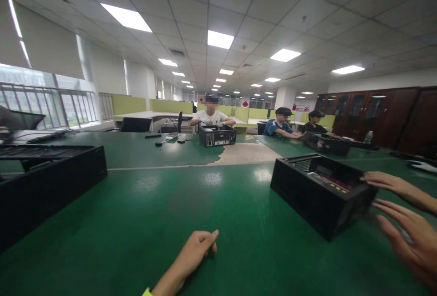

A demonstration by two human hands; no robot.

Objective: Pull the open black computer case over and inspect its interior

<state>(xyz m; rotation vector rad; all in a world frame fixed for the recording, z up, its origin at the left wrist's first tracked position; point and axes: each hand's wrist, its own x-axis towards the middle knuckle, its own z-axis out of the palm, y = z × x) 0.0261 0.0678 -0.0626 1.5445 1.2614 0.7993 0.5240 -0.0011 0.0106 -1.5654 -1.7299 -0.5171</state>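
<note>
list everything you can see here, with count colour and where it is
open computer case: 1, black, right on the table, by the right-side hands
computer case: 1, black, left edge of table
far computer cases: 2, black, in front of the seated people
table: 1, green top, worn patch mid-back
seated people: 3, across the table
cabinets: dark brown, right wall
other hand: 1, on the open case's far right edge; whose it is, unclear
left hand: loosely curled, on the table
right hand: open, beside the open case

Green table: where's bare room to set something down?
Free: the wide stretch between the left black case and the open computer case, ahead of the left hand. Crowded: beside that case, where the right hand and another hand reach.
</note>
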